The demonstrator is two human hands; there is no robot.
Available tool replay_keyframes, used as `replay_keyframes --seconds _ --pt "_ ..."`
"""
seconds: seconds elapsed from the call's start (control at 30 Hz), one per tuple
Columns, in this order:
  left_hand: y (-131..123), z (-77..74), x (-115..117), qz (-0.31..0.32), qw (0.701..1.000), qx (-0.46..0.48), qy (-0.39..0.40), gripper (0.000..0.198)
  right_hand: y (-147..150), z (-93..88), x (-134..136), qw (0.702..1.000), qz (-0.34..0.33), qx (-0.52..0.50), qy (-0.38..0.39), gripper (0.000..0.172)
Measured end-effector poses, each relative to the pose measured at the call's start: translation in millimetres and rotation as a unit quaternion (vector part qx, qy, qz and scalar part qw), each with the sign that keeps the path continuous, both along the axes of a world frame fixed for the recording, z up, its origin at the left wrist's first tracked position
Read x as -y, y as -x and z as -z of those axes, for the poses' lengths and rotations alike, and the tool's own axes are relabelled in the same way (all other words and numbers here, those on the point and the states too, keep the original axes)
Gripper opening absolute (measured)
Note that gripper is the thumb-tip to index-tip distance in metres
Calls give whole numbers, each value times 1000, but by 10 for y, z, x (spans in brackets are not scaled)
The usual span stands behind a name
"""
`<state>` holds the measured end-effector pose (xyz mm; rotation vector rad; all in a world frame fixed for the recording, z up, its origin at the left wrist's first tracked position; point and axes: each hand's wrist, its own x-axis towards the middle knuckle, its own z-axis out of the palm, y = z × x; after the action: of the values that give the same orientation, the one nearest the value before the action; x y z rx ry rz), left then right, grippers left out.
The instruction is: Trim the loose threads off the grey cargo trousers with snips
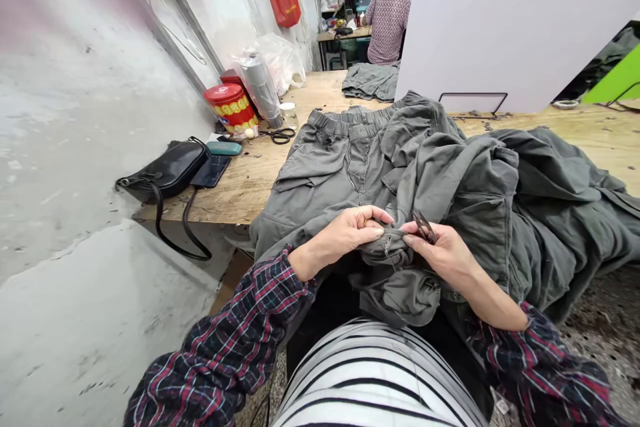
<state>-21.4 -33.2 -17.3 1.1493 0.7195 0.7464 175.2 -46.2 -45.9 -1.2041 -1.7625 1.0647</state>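
Rough concrete wall runs along the left of a long plywood table, and a white partition blocks part of the far end. Grey-green cargo trousers lie across the table, bunched in heavy folds to the right and trailing over the near edge towards the person's lap. The left hand pinches a fold of the cloth between thumb and fingers, with a tiny gold glint near them too small to make out. The right hand comes in from the other side, its fingers curled around small thread snips (their dark blades are hard to read against the cloth), which stand just beside the fold. Both hands hide the cloth they work on. Along the wall sit a black handbag, a red tin, a silver roll and black-handled scissors. Past the partition, a co-worker sits back-on at another table, hands out of sight.
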Motion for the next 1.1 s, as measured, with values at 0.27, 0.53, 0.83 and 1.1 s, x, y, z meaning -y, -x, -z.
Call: replay_keyframes --seconds 0.27,0.53,0.83,1.1 --pt "-88 80 9 -62 992 73 87 44 26 -98 172 963 6 122 -240 25" --pt "-108 96 29 -46 992 71 98 43 73 -95 107 877 -15 201 -437 23" --pt "-145 69 56 -49 994 40 91 23 130 -54 138 987 32 -88 -131 10" --pt "-86 -11 -5 56 981 -102 -155 43 193 -66 158 978 135 -126 -98 20"
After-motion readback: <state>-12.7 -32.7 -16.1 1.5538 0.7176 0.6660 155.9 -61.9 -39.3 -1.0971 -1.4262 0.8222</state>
